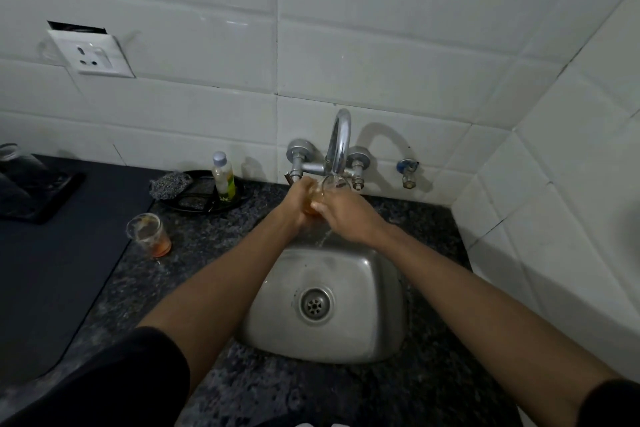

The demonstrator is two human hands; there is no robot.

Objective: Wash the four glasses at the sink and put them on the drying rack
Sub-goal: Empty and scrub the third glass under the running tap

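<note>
Gripping one glass between them, the left hand and right hand curl round it under the tap, over the steel sink; water runs down below the hands. Another glass, with orange dregs, stands on the dark counter to the left, near a small bottle and a scrubber.

Both hands meet under the tap above the sink: the left hand and the right hand grip one glass between them, its mouth tilted toward the spout, and water runs down below them. Left of the hands, a second glass with orange residue stands on the worktop. Beyond it, a soap bottle and a scrubber sit on a dark tray.
</note>
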